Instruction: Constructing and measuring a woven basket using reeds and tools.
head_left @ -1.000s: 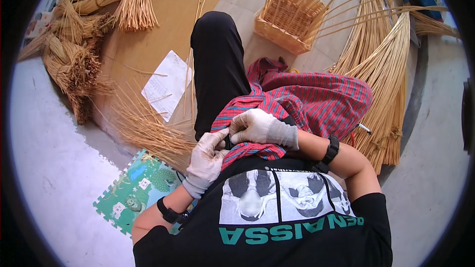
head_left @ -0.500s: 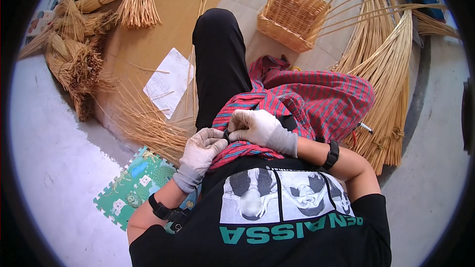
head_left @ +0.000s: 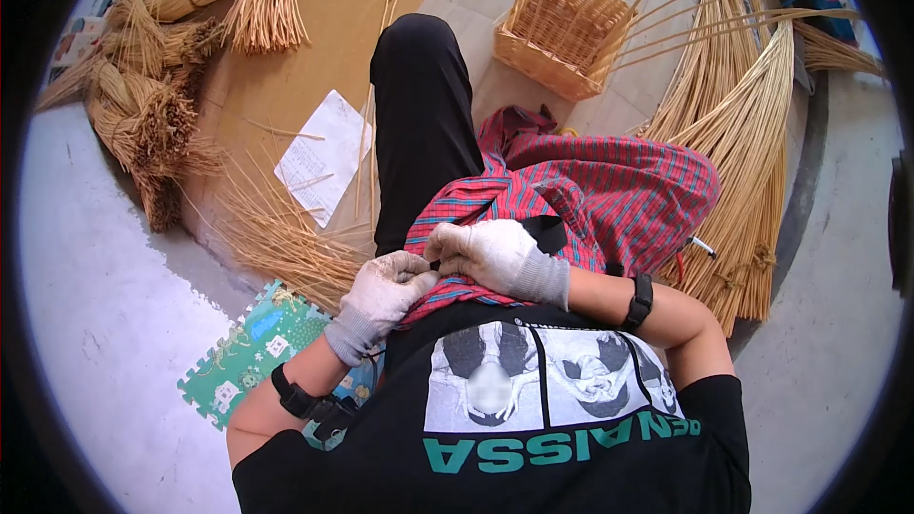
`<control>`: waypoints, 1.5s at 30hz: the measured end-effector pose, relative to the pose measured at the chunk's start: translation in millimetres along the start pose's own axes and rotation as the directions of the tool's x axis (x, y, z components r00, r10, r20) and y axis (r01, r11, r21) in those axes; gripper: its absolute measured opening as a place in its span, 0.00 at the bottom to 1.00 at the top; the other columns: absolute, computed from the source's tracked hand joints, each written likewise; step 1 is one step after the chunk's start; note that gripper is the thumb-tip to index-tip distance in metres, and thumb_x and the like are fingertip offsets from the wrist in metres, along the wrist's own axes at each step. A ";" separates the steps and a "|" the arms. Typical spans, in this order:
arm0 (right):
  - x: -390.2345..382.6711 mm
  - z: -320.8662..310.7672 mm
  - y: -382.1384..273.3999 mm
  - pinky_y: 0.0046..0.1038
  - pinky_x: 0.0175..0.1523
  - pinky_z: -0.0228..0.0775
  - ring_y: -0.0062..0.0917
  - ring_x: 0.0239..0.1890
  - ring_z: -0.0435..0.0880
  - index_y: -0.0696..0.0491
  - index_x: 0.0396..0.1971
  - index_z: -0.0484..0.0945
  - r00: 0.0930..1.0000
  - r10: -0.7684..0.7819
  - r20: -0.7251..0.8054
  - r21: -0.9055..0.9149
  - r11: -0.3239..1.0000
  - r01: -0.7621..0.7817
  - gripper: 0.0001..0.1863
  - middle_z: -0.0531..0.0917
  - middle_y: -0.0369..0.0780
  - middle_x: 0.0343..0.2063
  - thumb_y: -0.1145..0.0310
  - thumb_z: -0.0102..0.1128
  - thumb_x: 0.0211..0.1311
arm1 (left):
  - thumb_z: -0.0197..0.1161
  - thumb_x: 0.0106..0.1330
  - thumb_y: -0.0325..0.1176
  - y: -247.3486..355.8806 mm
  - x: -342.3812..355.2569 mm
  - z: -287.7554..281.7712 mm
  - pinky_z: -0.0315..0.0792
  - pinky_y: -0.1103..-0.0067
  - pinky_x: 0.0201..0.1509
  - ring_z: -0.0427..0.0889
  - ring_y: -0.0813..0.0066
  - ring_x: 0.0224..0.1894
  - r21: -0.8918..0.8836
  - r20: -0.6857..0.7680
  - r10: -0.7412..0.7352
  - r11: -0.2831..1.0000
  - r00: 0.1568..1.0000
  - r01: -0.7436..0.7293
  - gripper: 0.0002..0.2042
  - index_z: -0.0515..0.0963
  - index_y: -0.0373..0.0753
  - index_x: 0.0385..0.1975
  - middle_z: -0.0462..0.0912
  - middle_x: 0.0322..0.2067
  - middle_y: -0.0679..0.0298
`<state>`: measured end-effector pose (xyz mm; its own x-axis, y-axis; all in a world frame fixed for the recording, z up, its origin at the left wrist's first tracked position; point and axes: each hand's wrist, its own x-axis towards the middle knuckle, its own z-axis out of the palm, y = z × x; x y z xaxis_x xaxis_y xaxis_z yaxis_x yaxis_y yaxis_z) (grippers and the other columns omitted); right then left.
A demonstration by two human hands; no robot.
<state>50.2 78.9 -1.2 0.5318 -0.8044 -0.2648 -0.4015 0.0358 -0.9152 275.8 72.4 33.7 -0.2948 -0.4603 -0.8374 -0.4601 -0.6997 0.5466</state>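
Observation:
My left hand (head_left: 386, 290), in a pale work glove with a grey cuff, is closed at my waist, its thumb and fingers pinched together. My right hand (head_left: 484, 252), gloved alike, meets it fingertip to fingertip. Between them a small black piece (head_left: 435, 266) shows, mostly hidden by the fingers; it looks like the end of a strap. A black strap (head_left: 546, 232) also comes out beyond my right hand. Under both hands lies a red and blue checked cloth (head_left: 619, 186), wrapped round my waist and spread over my right thigh.
A partly woven wicker basket (head_left: 562, 33) with long upright canes stands ahead. Bundles of cane lie at the right (head_left: 738, 190) and left (head_left: 143, 124). Loose strands (head_left: 295, 247), a white paper sheet (head_left: 326, 157) and a green foam mat (head_left: 257, 352) are on the floor at left.
My right hand has shifted slightly left, toward my left hand, and its fingers now cover more of the black piece. More black strap shows beyond it. My left forearm has swung slightly outward.

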 end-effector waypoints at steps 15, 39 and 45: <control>15.0 -9.5 -9.8 0.43 0.49 0.81 0.42 0.49 0.88 0.46 0.54 0.78 0.988 0.038 0.152 -0.285 0.959 0.007 0.29 0.87 0.47 0.44 0.47 0.71 0.58 | 0.63 0.69 0.29 -13.8 16.4 1.5 0.80 0.81 0.46 0.84 0.81 0.37 -0.396 0.093 -0.023 0.916 0.995 0.058 0.10 0.79 0.38 0.48 0.84 0.39 0.66; -4.4 -23.8 25.7 0.36 0.65 0.72 0.40 0.57 0.82 0.51 0.54 0.79 0.985 0.135 -0.110 0.122 0.985 -0.122 0.31 0.86 0.44 0.47 0.56 0.79 0.50 | 0.54 0.61 0.22 -75.2 -14.2 -137.6 0.80 0.70 0.28 0.84 0.67 0.25 0.412 -0.268 -0.239 0.847 0.933 0.335 0.16 0.77 0.39 0.49 0.79 0.27 0.56; -10.3 -47.0 33.8 0.38 0.57 0.77 0.40 0.50 0.87 0.54 0.55 0.78 0.953 0.296 0.070 0.104 0.948 -0.302 0.36 0.87 0.48 0.44 0.49 0.79 0.51 | 0.60 0.65 0.26 -2.6 -1.3 -54.9 0.73 0.68 0.62 0.79 0.54 0.57 0.610 0.050 0.551 0.644 0.833 -0.462 0.21 0.77 0.40 0.59 0.80 0.50 0.51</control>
<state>-3.9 60.5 -15.1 0.4401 -0.7141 -0.5444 -0.4639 0.3384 -0.8187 323.3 44.8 33.7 -0.5409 -0.7417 -0.3967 -0.6705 0.0954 0.7358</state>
